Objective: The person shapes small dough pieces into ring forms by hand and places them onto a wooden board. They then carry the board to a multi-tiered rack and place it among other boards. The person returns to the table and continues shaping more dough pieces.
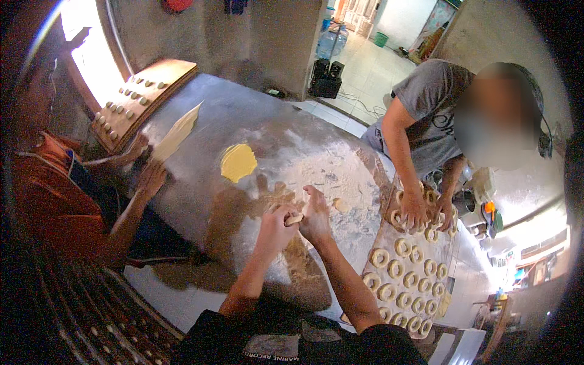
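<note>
A dough piece point(294, 218) is pinched between left hand point(275, 228) and right hand point(316, 214), both grips pressed on it, above the floured bench point(243, 121); a tray of dough rings point(406, 281) is seen right of the grip.

Head view: I look steeply down, close over the floured table point(255, 121).
Facing: across the table toward the far doorway point(365, 36).

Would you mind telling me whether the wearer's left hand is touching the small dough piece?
Touching. The head view shows the left hand pinching the dough piece at its fingertips, with the right hand closed against it from the other side.
</note>
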A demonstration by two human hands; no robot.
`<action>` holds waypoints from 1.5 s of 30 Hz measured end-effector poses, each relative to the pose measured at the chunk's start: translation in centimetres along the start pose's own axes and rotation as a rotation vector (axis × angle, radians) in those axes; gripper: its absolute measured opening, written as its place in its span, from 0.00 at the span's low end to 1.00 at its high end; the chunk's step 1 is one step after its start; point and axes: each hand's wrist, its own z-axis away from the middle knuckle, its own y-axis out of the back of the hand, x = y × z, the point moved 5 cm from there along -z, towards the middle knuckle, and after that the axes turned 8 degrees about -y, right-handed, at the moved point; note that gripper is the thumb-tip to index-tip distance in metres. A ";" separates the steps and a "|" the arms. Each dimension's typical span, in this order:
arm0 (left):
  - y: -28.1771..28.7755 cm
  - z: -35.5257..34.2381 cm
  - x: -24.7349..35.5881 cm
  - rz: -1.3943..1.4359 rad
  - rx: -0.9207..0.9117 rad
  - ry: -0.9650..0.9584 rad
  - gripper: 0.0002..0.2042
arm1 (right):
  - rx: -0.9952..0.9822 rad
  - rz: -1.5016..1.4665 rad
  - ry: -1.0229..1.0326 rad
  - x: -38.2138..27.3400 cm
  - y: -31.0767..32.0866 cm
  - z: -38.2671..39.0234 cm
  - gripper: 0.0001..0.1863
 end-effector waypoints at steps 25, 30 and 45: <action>-25.6 6.3 16.4 0.044 -0.005 -0.380 0.08 | -0.109 -0.870 -0.343 19.6 20.2 13.5 0.24; -29.8 6.6 17.0 0.087 -0.105 -0.294 0.10 | -0.055 -0.895 -0.372 21.7 22.8 15.0 0.32; -30.9 3.7 18.8 0.091 -0.177 -0.126 0.08 | -0.243 -0.976 -0.257 24.8 23.1 11.9 0.30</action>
